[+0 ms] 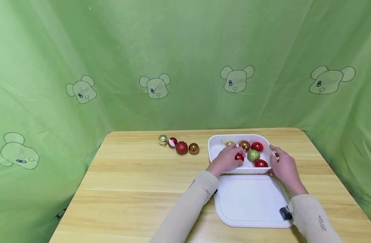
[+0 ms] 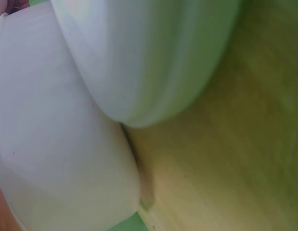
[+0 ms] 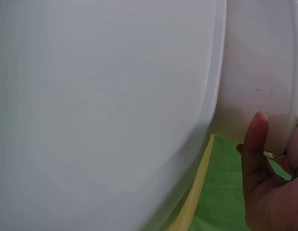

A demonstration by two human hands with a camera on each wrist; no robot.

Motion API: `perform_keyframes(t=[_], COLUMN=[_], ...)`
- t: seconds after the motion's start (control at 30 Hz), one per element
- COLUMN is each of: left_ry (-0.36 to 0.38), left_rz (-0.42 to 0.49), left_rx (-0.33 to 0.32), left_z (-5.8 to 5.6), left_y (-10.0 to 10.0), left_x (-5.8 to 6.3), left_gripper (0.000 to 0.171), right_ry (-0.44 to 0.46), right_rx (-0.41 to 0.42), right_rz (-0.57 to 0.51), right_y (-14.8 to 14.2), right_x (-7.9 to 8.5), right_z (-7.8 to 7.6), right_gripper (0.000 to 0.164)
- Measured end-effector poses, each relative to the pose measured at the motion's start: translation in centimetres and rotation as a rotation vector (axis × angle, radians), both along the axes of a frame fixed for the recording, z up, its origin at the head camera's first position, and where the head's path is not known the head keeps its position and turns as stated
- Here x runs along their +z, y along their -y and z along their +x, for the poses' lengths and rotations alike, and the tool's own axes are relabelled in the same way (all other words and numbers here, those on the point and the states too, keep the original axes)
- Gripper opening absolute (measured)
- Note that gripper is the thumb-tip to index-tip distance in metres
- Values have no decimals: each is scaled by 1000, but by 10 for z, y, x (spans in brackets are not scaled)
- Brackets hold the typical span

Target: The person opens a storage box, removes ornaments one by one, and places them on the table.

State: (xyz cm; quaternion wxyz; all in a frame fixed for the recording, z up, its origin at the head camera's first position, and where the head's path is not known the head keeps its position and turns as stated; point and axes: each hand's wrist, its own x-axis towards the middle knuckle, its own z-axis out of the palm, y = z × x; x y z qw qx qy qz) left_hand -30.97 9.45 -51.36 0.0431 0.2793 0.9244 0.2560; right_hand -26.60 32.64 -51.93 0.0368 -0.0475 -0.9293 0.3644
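A white plastic box [image 1: 214,148] holds several Christmas baubles, among them a green glittery one [image 1: 253,155], a copper one [image 1: 244,145] and shiny red ones [image 1: 257,146]. My left hand [image 1: 226,158] reaches over the front left of the box, fingers curled round a small red bauble [image 1: 239,157]. At the box's right end my right hand [image 1: 284,166] grips the rim. Its thumb [image 3: 257,137] lies against the outer wall in the right wrist view, while the fingers bend round the edge. The left wrist view shows mainly the box wall [image 2: 62,125], with the left hand mostly hidden.
A white lid [image 1: 250,200] lies in front of the box, under the wrists. Left of the box, a row of baubles sits on the wooden table [image 1: 137,175]: pale green [image 1: 162,139], red and white [image 1: 172,142], textured red [image 1: 181,147] and copper [image 1: 194,148]. Green cloth hangs behind.
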Motion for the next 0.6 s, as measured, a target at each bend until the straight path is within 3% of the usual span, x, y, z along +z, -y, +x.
perform_keyframes(t=[0.6], left_ry=[-17], left_rz=[67], left_rx=[10], left_z=[2], left_y=[1], left_x=[-4], left_gripper=[20], right_ry=[10], right_rx=[-12], right_rz=[2], right_y=[1], right_x=[0], right_z=[1], right_gripper=[53])
